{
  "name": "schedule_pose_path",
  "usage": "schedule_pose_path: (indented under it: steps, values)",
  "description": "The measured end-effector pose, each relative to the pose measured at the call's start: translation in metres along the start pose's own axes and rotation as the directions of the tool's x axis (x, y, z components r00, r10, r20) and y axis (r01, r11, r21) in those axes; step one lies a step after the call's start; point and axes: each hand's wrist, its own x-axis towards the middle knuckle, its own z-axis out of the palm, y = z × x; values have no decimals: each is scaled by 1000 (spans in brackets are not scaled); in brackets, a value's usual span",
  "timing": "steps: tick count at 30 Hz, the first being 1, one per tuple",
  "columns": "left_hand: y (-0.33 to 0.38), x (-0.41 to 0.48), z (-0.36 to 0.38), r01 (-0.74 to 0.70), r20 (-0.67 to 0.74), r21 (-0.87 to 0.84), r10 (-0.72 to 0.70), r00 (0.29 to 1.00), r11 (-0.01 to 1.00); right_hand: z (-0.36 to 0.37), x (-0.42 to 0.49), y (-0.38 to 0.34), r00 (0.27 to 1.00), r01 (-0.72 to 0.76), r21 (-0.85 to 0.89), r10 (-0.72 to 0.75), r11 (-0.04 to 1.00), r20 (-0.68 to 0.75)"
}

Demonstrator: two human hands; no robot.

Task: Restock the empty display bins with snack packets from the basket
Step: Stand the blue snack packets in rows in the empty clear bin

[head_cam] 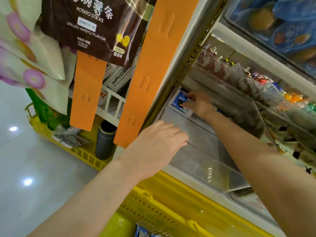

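snack packet: a blue and white packet (180, 102) sits at the far end of a clear display bin, against its back corner, under the fingers of the right hand.
right hand: the right hand (199, 104) is stretched deep into the bin with the arm fully extended, wrist bent down, fingertips pinched on the packet's edge; the hand is slightly blurred.
left hand: the left hand (159, 142) rests palm down on the near left rim of the bin, fingers together and laid flat, gripping nothing; the forearm comes in from the lower left.
display bin: the clear plastic bin (201, 151) runs lengthwise away from the viewer on a low shelf; apart from the one packet its bottom is bare.
basket: a yellow perforated basket (153, 209) stands just below the bin, with another blue packet (141, 230) at the picture's bottom edge.
neighbouring bins: to the right, bins (248, 82) hold mixed snacks, too blurred to name.
orange strips: two orange hanging strips (147, 74) hang left of the shelf post, a brown potato sticks bag (92, 26) clipped on above.
floor: pale glossy tile floor (25, 168) at left, with a second yellow basket (82, 154) by the shelf end.
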Motion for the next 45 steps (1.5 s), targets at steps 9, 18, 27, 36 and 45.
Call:
schedule_pose_path:
  steps: [9, 18, 27, 36, 45]
  values:
    - [-3, 0, 6, -4, -30, 5, 4, 1000, 1000, 1, 5, 6, 997, 61, -154, -67, 986, -34]
    - [4, 0, -1, 21, 1, 39, -21, 1000, 999, -36, -73, -17, 984, 148, 22, -145, 989, -101]
    - [28, -10, -4, 89, 33, 97, -92, 995, 991, -57, -252, 16, 970, 242, -48, -241, 969, 27]
    - [72, -80, 47, 40, 81, 107, -48, 996, 993, 12, -369, 70, 935, 286, -98, -300, 953, -190]
    - [64, -194, 193, 383, 686, 31, -298, 664, 923, 139, -426, 134, 868, -152, -250, 250, 956, 430]
